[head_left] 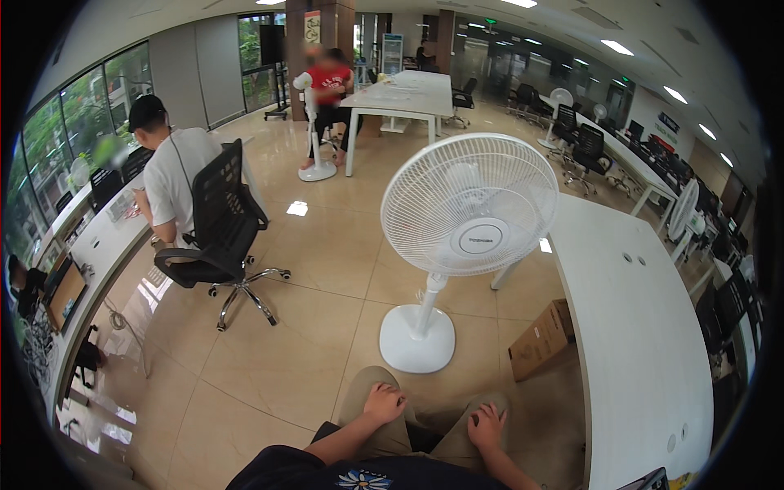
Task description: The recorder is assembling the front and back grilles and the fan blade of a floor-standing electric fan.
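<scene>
My left hand rests on my left thigh near the knee, its fingers lying loosely over the tan trousers. On the other thigh lies my right hand, fingers a little apart. I see nothing held in either hand. Small dark patches show beside the fingers of both hands; I cannot tell what they are. Just beyond my knees stands a white pedestal fan, its round grille tilted toward me and its base on the tiled floor. Neither hand touches the fan.
A long white table runs along my right, with a cardboard box under its edge. At left, a person in a white shirt sits in a black office chair. Farther back, a person in red sits by another white fan.
</scene>
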Available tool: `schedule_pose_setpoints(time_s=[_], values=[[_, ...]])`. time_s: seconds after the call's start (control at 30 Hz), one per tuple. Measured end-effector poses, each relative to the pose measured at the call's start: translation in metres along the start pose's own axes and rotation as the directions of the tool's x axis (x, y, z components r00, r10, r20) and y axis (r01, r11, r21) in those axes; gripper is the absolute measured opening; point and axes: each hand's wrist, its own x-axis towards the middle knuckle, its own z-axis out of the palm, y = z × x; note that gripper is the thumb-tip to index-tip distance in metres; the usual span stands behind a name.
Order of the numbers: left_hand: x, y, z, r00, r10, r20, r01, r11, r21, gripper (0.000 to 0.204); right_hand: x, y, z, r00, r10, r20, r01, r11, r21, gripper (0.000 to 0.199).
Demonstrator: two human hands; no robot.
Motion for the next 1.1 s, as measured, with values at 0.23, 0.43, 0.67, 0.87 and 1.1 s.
schedule_pose_setpoints(time_s=[0.23, 0.43, 0.67, 0.87, 1.1], values=[[-0.004, 0.006, -0.005, 0.998, 0.056, 0.024, -0.057, 0.996, 0.069, 0.030, 0.004, -0.010, -0.008, 0.991, -0.081, -0.110, 0.077, 0.996, -0.041, 0.016], [-0.001, 0.007, -0.001, 0.999, 0.039, -0.001, -0.039, 0.999, -0.023, 0.028, 0.001, -0.037, -0.044, 0.996, -0.079, -0.050, 0.073, 0.991, -0.109, 0.026], [0.001, 0.011, -0.031, 0.927, -0.246, 0.281, 0.252, 0.968, 0.016, 0.054, 0.038, -0.051, -0.028, 0.985, 0.008, 0.174, 0.024, 0.984, -0.178, 0.036], [0.014, -0.008, -0.053, 0.819, -0.476, 0.321, 0.494, 0.869, 0.028, 0.039, 0.089, -0.080, -0.044, 0.963, -0.038, 0.267, 0.084, 0.983, -0.160, 0.044], [-0.019, -0.050, -0.016, 0.956, -0.253, -0.152, 0.266, 0.961, 0.077, 0.027, 0.095, -0.056, 0.023, 0.960, -0.269, -0.084, 0.266, 0.963, -0.038, 0.016]])
